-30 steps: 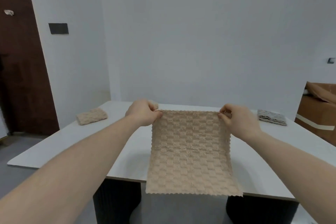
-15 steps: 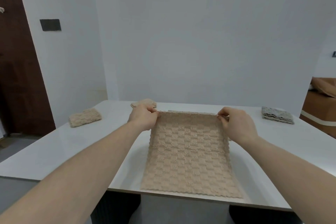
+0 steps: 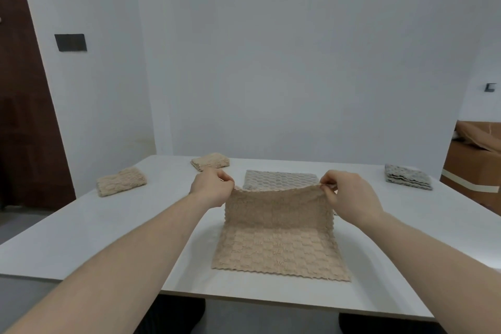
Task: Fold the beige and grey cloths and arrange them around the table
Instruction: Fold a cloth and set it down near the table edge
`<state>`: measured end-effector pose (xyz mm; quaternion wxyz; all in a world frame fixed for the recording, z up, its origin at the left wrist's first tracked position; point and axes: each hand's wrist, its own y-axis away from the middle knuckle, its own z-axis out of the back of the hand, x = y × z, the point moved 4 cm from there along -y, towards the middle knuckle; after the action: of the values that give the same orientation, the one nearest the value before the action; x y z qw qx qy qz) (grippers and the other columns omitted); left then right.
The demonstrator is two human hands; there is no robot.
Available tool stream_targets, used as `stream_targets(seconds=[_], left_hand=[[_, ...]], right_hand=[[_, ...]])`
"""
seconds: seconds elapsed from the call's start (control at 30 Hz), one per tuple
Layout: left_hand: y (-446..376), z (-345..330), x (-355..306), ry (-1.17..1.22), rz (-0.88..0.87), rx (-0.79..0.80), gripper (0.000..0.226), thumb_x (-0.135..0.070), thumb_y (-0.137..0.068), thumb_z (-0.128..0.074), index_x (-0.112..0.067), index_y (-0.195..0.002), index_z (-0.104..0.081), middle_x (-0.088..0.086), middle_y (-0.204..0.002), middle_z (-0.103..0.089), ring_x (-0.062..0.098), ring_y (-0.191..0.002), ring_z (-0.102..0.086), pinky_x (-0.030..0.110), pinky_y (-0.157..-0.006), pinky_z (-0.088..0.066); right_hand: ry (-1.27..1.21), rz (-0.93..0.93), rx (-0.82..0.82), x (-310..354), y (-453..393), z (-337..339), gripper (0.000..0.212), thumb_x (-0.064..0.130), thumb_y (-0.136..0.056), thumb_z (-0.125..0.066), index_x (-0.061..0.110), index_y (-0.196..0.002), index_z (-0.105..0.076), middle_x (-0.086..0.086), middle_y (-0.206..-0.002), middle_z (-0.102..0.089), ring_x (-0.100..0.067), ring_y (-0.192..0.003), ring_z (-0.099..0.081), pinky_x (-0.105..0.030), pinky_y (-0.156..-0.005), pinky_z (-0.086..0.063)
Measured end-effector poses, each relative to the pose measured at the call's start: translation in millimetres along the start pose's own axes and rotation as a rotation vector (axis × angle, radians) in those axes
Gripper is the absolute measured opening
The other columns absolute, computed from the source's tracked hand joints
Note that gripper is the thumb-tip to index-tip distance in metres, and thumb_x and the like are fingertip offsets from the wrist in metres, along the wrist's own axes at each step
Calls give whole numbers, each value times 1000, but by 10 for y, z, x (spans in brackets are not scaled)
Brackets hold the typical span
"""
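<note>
A beige textured cloth (image 3: 279, 236) lies with its near half flat on the white table (image 3: 108, 230). Its far half stands lifted. My left hand (image 3: 210, 190) pinches the far left corner, and my right hand (image 3: 344, 195) pinches the far right corner. Behind the raised edge a grey cloth (image 3: 280, 179) lies spread flat. Two folded beige cloths sit on the table, one at the left (image 3: 121, 181) and one at the far side (image 3: 210, 161). A folded grey cloth (image 3: 408, 180) rests at the far right.
A brown door (image 3: 24, 116) stands at the left with a dark wall plate (image 3: 70, 42) beside it. A cardboard box (image 3: 474, 165) sits right of the table. The table's near edge runs just below the beige cloth.
The cloth has gone from hanging over the near edge to lying on the table. Both hands have lifted its far edge up and toward me, uncovering the grey cloth behind.
</note>
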<state>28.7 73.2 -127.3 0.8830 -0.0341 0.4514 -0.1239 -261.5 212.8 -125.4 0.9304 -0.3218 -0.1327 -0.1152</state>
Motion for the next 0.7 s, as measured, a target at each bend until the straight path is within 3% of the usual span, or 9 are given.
stream_targets(seconds=[0.3, 0.5, 0.7], left_hand=[[302, 35, 190, -43, 56, 104, 16, -14, -87, -58, -20, -85, -73, -5, -75, -77, 17, -78, -75, 34, -65, -64], [617, 7, 324, -117, 62, 181, 19, -13, -86, -55, -18, -85, -74, -3, -76, -77, 18, -78, -75, 29, -60, -62], [832, 20, 393, -235, 29, 230, 16, -17, -77, -60, -23, -78, -75, -2, -74, -77, 19, -74, -76, 31, -61, -63]], right_hand=[[104, 141, 144, -25, 469, 82, 7, 27, -91, -61, 34, -88, -62, 19, -86, -59, -5, -82, -58, -25, -72, -47], [134, 200, 216, -36, 766, 96, 10, 26, -89, -63, 36, -87, -62, 22, -84, -55, 3, -74, -50, -10, -64, -31], [162, 207, 273, -19, 975, 81, 9, 28, -89, -59, 35, -91, -64, 22, -86, -57, 5, -70, -47, -13, -64, -32]])
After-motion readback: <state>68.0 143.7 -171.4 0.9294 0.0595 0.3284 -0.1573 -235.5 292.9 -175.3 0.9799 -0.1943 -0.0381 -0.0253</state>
